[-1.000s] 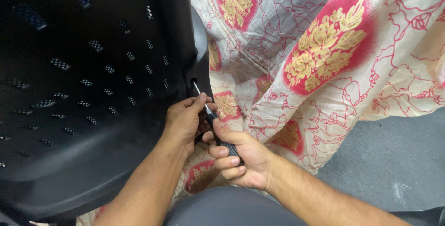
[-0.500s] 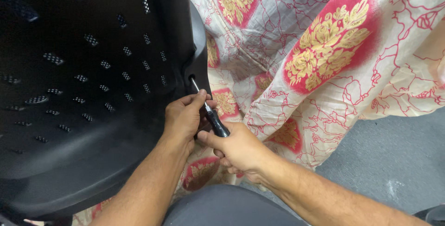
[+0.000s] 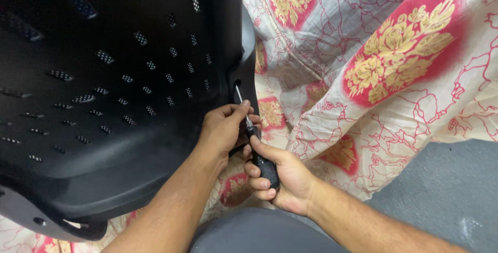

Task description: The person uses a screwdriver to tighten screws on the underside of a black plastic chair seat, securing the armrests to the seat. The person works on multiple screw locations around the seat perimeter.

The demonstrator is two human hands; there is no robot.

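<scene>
- Right hand [image 3: 282, 178] is wrapped tight around the black handle of a screwdriver [image 3: 257, 144], thumb laid along it.
- Left hand [image 3: 223, 126] sits just above, fingertips pinching the metal shaft; the two hands touch.
- The shaft slants up and left, its tip at a small hole [image 3: 237, 83] in the edge of the black perforated chair shell [image 3: 104, 76].
- Behind lies a floral cloth [image 3: 373, 66] in red and gold, over grey floor [image 3: 451, 191].

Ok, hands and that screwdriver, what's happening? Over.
Right hand shut on screwdriver handle. Left hand steadies the shaft by the black chair shell. Tip at shell's edge hole. Patterned cloth beside, not blocking.
</scene>
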